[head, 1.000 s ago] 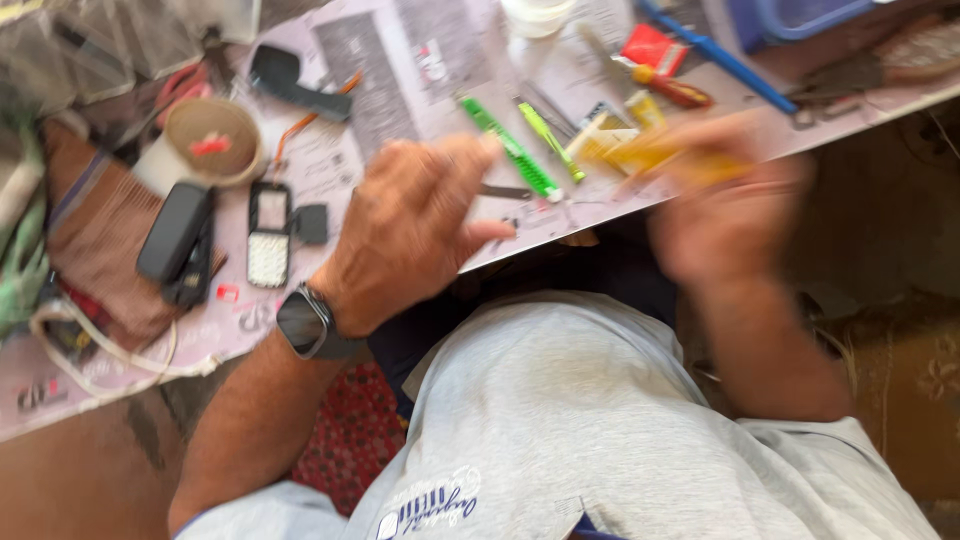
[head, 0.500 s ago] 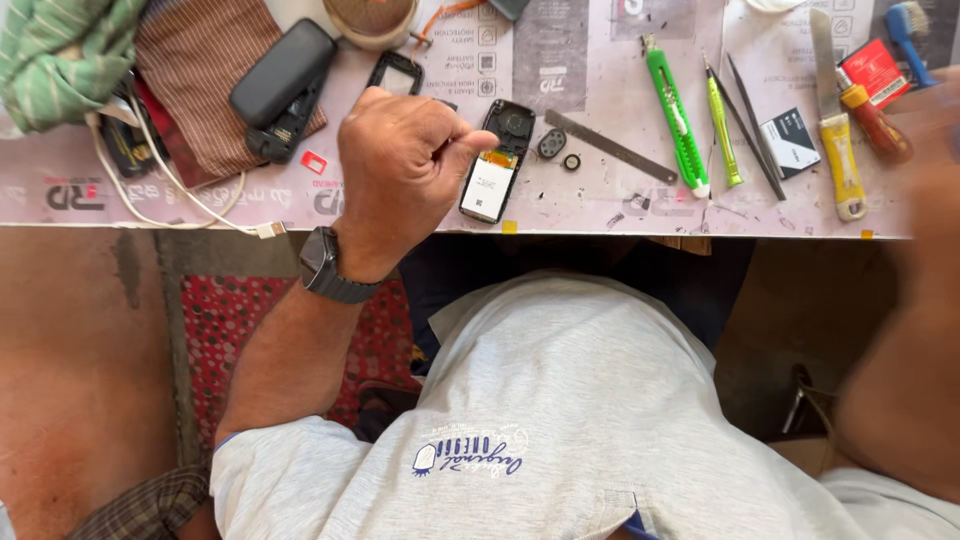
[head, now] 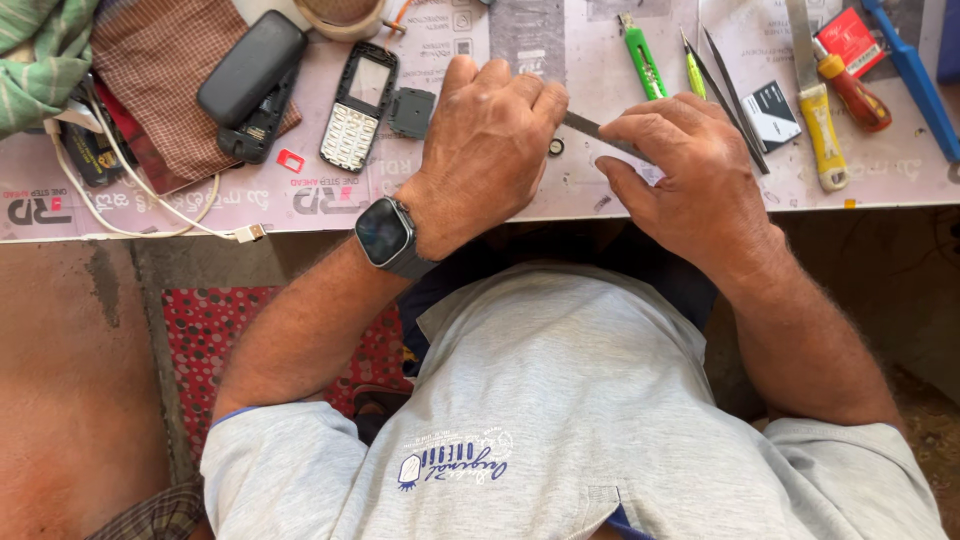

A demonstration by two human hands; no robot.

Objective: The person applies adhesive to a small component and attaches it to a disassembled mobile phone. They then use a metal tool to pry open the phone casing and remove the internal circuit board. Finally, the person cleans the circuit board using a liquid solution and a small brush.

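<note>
At the front edge of the paper-covered bench [head: 300, 205], the left hand [head: 487, 140] lies knuckles-up, fingers curled over something I cannot see. The right hand [head: 680, 170] pinches a slim metal blade [head: 582, 124] whose tip runs under the left fingers. A keypad phone front [head: 358, 108] and a small dark part [head: 411, 112] lie just left. Judgement: prying is under way on a covered part; the next move calls for a steady tip and light pressure.

Right hand [head: 690, 170] now on metal blade [head: 590, 128]
</note>
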